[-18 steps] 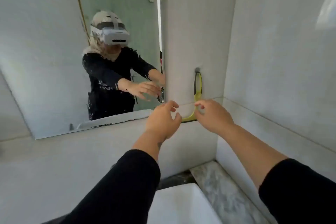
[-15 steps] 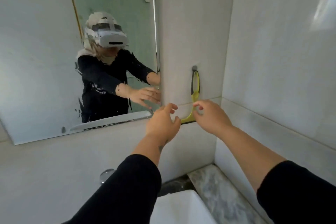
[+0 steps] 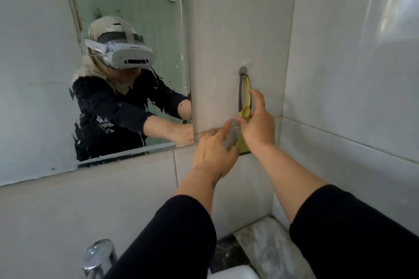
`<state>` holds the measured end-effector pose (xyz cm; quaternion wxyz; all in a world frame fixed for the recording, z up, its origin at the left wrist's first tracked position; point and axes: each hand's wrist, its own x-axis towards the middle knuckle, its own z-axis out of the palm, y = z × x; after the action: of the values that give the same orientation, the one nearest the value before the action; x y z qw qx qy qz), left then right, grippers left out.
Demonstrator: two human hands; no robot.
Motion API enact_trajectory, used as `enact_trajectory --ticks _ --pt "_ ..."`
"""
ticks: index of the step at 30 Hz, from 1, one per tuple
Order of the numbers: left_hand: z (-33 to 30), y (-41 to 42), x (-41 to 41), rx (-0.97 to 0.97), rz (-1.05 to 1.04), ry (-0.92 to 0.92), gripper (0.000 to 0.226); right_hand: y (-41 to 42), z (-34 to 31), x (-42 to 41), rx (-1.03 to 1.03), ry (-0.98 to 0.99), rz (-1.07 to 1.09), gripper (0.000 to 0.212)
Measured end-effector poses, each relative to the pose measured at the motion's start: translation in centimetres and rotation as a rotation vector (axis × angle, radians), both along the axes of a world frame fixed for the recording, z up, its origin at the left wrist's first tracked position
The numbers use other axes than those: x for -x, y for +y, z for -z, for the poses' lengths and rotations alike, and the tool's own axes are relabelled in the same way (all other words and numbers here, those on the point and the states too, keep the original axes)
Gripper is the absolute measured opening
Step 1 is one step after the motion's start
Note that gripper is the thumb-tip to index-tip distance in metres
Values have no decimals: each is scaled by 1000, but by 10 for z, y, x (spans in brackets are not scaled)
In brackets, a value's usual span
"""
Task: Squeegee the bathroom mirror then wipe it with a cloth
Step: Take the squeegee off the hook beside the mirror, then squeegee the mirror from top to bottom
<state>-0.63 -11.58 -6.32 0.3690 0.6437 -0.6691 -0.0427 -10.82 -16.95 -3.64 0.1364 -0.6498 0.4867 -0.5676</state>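
Right hand [image 3: 257, 123] grasping the yellow squeegee [image 3: 245, 111] hung on its wall hook [image 3: 243, 70]; left hand [image 3: 214, 150] just beside, fingers loose, touching the blade.

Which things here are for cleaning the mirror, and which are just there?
For the job:
- mirror, streaky
- yellow squeegee, hanging on a wall hook
- right hand, gripping the squeegee
- left hand, at its lower end

Just there:
- tap
- sink
- marble ledge

No cloth is visible.

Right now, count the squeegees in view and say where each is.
1. A yellow-green squeegee with a looped handle hangs from a grey wall hook, right of the mirror. The right hand grips it; its blade end is partly hidden behind both hands.
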Motion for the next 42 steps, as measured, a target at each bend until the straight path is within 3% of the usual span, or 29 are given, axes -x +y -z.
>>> enact_trajectory --ticks 8,12,19,21,22,26,28,33,42 --pt "-14 5 8 -102 -44 -60 72 15 -21 1 10 -91 -24 65" --pt "-23 29 18 24 -148 -125 53 36 -42 0 -33 -105 -64 63" --pt "-51 84 9 132 -338 -231 45 82 -80 -8 -214 -194 -175 61" --pt "-64 105 -5 129 -354 -254 43 99 -90 -9 -222 -66 -224 58" --pt "-71 117 -13 126 -364 -275 43 108 -95 -9 -172 91 -209 57" --pt "-97 170 -47 122 -368 -368 42 150 -115 -10 200 829 -124 68" --pt "-106 197 -59 129 -365 -409 42 166 -124 -14 386 1021 -169 61" --pt "-124 260 -86 112 -403 -481 42 206 -149 -37 592 1055 -327 32" --pt "-167 335 -134 129 -498 -598 43 263 -200 -85 710 1180 -417 36"
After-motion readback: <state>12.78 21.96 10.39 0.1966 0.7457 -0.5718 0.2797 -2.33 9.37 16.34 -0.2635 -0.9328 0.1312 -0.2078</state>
